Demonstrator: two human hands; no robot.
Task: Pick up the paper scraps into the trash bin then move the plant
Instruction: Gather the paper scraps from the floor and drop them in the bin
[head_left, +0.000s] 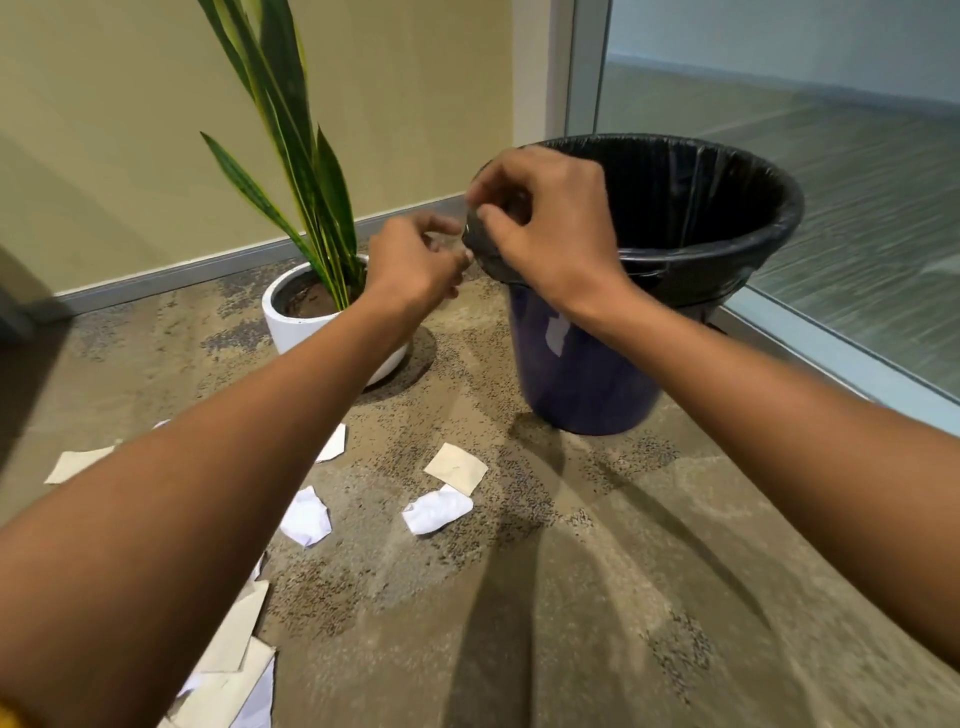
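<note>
A dark blue trash bin (587, 374) lined with a black bag (727, 249) stands on the carpet at centre right. My right hand (545, 228) pinches the bag at the bin's left rim. My left hand (415, 260) is just left of it, fingers curled at the same edge of the bag. A plant (301, 156) with long green leaves grows in a white pot (280, 317) left of the bin. Several paper scraps lie on the carpet: a beige square (457, 467), a crumpled white one (436, 512), another white one (306, 517), and a pile (234, 670) at bottom left.
A beige wall with a grey baseboard (208, 265) runs behind the plant. A glass partition (857, 208) with a metal frame stands right of the bin. A further scrap (78, 465) lies at the far left on the carpet.
</note>
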